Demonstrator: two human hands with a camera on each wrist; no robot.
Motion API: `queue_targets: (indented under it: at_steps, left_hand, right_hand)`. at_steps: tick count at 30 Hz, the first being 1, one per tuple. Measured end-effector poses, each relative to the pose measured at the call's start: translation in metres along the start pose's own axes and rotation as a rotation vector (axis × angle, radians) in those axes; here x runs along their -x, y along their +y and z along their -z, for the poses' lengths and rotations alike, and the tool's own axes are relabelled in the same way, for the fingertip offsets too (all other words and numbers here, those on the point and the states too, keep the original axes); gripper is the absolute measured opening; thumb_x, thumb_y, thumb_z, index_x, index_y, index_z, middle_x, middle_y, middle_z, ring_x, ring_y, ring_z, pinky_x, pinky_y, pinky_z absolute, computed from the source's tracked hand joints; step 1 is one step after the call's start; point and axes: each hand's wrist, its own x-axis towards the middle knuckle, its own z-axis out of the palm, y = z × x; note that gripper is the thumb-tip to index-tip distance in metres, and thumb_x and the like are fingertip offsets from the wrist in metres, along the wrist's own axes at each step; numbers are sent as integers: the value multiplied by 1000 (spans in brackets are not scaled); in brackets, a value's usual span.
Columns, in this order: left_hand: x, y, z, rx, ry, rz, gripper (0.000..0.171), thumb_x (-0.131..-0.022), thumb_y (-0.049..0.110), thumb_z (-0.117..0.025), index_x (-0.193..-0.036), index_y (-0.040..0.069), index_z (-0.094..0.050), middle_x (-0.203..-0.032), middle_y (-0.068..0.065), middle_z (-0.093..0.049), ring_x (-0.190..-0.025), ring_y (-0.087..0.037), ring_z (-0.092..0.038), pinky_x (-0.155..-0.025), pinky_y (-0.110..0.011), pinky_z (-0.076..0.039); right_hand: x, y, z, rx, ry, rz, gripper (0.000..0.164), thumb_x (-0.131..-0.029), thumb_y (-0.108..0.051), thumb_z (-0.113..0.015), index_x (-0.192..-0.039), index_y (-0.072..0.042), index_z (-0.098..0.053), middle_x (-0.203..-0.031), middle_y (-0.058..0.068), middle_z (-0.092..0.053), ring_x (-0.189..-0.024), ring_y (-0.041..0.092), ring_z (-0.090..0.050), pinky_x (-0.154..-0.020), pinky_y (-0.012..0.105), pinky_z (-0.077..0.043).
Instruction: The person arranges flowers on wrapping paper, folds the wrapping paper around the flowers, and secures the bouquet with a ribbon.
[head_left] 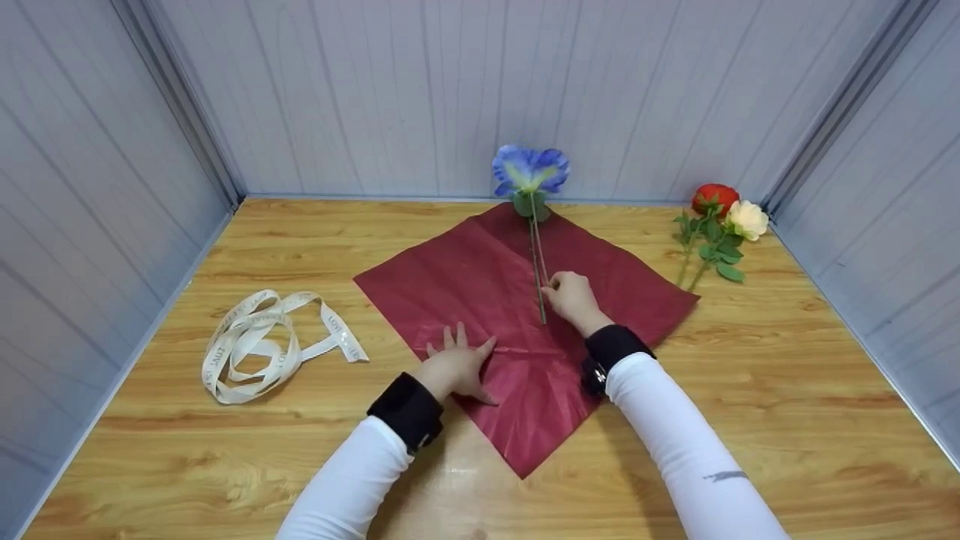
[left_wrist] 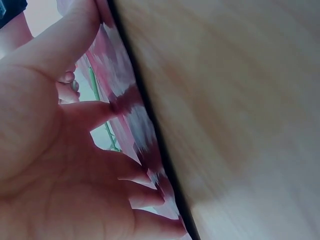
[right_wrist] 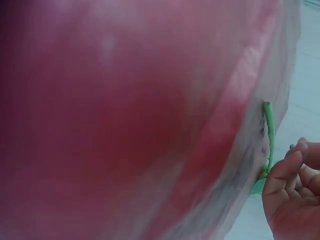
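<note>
A sheet of dark red wrapping paper (head_left: pixel 450 277) lies cornerwise on the wooden table. Over its far corner are blue flowers (head_left: pixel 531 171) on two thin green stems. My right hand (head_left: pixel 574 300) pinches one stem near its lower end, and the cut tip pokes out between thumb and finger in the right wrist view. Beside it, the other stem (head_left: pixel 541 304) runs down over the paper, its end free. With fingers spread, my left hand (head_left: pixel 456 367) presses on the paper's near left edge; in the left wrist view its fingertips (left_wrist: pixel 150 192) touch the sheet.
A loosely coiled cream ribbon (head_left: pixel 281 352) with printed letters lies to the left. At the back right are a red flower (head_left: pixel 714 198) and a cream flower (head_left: pixel 748 220), their stems reaching toward the paper. Grey panel walls (head_left: pixel 360 97) enclose the table's back and sides.
</note>
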Motion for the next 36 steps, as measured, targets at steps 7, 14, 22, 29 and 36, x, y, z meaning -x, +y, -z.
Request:
queue_targets:
  at_steps: [7, 14, 22, 29, 36]
  left_hand:
    - [1, 1, 1, 4, -6, 2, 100, -72, 50, -77, -152, 26, -21, -155, -29, 1, -142, -47, 4, -107, -69, -8]
    - [-1, 1, 1, -15, 0, 6, 101, -72, 51, -77, -152, 27, -21, -155, -28, 1, -142, -47, 3, -107, -69, -10]
    - [-1, -1, 0, -16, -8, 9, 102, -72, 52, -77, -152, 27, -20, -155, -28, 1, -142, -47, 3, -108, -68, -10]
    - [0, -1, 0, -11, -9, 7, 101, -72, 52, -77, -152, 26, -20, -155, -28, 1, -142, -47, 3, -108, -68, -10]
    - [-1, -1, 1, -9, -14, 7, 101, -72, 51, -76, -152, 27, -19, -155, -29, 2, -142, -47, 3, -108, -68, -9]
  right_hand:
    - [2, 2, -1, 31, -65, -35, 20, -88, -14, -65, -75, 1, -68, -73, 11, -65, -68, 21, -55, -62, 27, -42]
    - [0, 2, -1, 7, -130, -92, 21, -88, -17, -66, -74, -1, -68, -57, 2, -61, -47, 6, -51, -49, 18, -39]
    - [-2, 1, -2, -42, -192, -139, 23, -88, -14, -65, -69, -1, -68, -53, 7, -64, -43, 9, -59, -50, 23, -51]
    - [-2, 3, -4, -30, -230, -155, 30, -91, -18, -62, -66, -2, -66, -51, 7, -63, -42, 11, -59, -50, 25, -52]
    - [2, 2, -3, -81, -239, -182, 37, -93, -21, -60, -58, -11, -52, -46, -2, -51, -39, 5, -52, -45, 21, -49]
